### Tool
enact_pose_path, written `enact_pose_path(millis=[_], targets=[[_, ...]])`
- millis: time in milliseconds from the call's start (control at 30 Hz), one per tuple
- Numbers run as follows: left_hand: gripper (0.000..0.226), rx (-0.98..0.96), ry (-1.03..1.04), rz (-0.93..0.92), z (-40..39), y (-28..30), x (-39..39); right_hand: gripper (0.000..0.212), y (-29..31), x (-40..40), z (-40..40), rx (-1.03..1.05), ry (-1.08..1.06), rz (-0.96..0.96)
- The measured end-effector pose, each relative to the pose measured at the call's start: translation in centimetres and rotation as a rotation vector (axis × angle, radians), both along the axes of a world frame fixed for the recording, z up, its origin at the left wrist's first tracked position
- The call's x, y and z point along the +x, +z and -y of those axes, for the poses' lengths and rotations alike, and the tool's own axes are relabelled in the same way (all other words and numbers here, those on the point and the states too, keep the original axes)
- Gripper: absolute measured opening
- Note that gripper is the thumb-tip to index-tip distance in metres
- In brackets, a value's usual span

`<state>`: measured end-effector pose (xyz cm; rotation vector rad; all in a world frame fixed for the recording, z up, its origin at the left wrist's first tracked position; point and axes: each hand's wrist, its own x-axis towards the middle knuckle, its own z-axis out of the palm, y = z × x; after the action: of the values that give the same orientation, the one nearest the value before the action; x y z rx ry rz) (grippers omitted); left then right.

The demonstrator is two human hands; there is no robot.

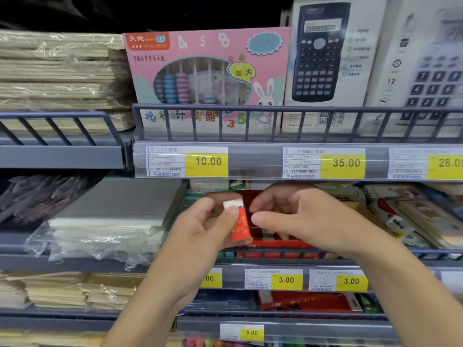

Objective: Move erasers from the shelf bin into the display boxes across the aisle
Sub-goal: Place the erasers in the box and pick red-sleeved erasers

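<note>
Red-sleeved, light and firm, the eraser (pixel 239 222) sits pinched in our left hand (pixel 200 221); right hand (pixel 295 216) hovers with fingers loosely curled, empty, over the bin (pixel 273 242).

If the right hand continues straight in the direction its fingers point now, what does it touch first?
Probably the red-sleeved white eraser pinched in the left hand. The right hand points its fingers left toward it, with a small gap between. Depth is unclear; it may instead pass over the red display box behind.

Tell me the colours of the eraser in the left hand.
The eraser is white with a red printed sleeve, gripped by the left hand; head view.
</note>
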<state>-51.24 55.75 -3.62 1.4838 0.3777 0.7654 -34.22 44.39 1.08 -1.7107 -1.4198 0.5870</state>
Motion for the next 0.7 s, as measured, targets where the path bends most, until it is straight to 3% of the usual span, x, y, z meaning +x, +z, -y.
enact_pose_path(millis=[133, 233, 367, 500, 567, 700], targets=[[0.018, 0.054, 0.084, 0.071, 0.4, 0.2, 0.6, 0.016, 0.0, -0.7, 0.0, 0.039, 0.016, -0.051], [0.016, -0.02, 0.112, 0.156, 0.5, 0.2, 1.1, 0.013, -0.1, -0.4, 0.3, 0.049, -0.001, -0.079], [0.013, 0.003, 0.09, 0.129, 0.6, 0.1, 1.4, 0.023, -0.3, 0.8, 0.7, 0.081, -0.15, -0.157], [0.015, 0.536, 0.279, -0.213, -0.3, -0.7, 1.2, 0.009, 0.3, 2.9, 1.1, 0.009, -0.25, -0.332], [0.028, 0.837, 0.313, -0.385, -0.7, -1.0, 1.0, 0.008, 0.6, 4.1, 1.3, -0.077, -0.249, -0.291], [0.049, 1.051, 0.163, -0.513, -0.7, -1.7, 0.8, 0.01, 0.4, 5.2, 1.4, -0.286, -0.274, -0.078]])
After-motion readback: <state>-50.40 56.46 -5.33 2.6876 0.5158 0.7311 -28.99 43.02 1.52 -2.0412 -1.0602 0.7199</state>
